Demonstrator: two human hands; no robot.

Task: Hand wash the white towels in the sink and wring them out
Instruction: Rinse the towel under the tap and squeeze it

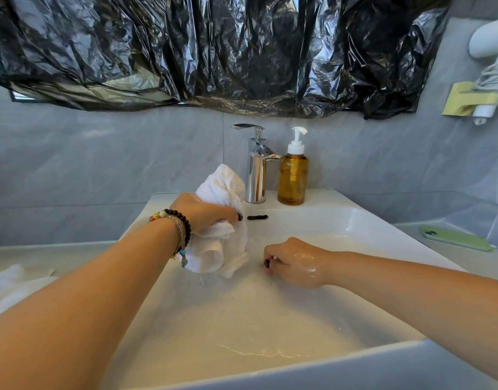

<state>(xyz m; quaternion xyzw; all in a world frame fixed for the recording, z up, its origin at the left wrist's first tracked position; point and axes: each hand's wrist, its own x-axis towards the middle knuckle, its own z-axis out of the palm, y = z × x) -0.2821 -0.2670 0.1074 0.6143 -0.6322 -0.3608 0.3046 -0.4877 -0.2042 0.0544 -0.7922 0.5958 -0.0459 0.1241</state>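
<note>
1. Lying on the counter at the far left, a second white towel (8,280) sits outside the sink (354,220)
2. Left hand (205,213), with beaded bracelets (177,229) at the wrist, grips a bunched white towel (222,192) held upright above the basin's left side; its lower end hangs down to the water
3. Behind it on the rim stand a chrome tap (256,164) and, just beside that, an amber pump bottle (293,175)
4. Right hand (294,263), wet, is well apart from the left; its fingers curl down into the shallow water and pinch something I cannot make out
5. Far right, a green phone (456,237) lies on the counter
</note>
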